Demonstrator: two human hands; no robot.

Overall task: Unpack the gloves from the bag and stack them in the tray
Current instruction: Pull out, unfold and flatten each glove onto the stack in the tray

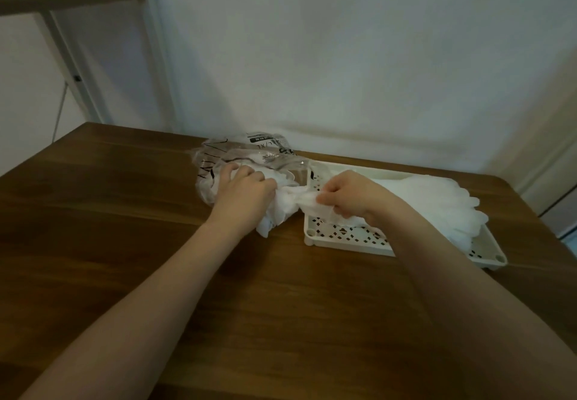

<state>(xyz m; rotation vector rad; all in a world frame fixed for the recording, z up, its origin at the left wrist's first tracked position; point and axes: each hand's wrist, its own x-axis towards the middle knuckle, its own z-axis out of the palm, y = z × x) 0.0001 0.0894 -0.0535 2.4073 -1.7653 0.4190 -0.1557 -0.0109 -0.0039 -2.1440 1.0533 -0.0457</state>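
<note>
Gripping a crumpled translucent white glove bunch (281, 209), left hand (246, 191) curls at the clear printed plastic bag (249, 156) mouth; right hand (346, 195) pinches the bunch's 3 o'clock end over the cream perforated plastic tray (346, 243), stacked white gloves (437, 202) inside.

White gloves (437, 199); clear bag (249, 156) (black print); cream tray (343, 245), diamond perforations; brown wood-grain table (125, 227).
</note>
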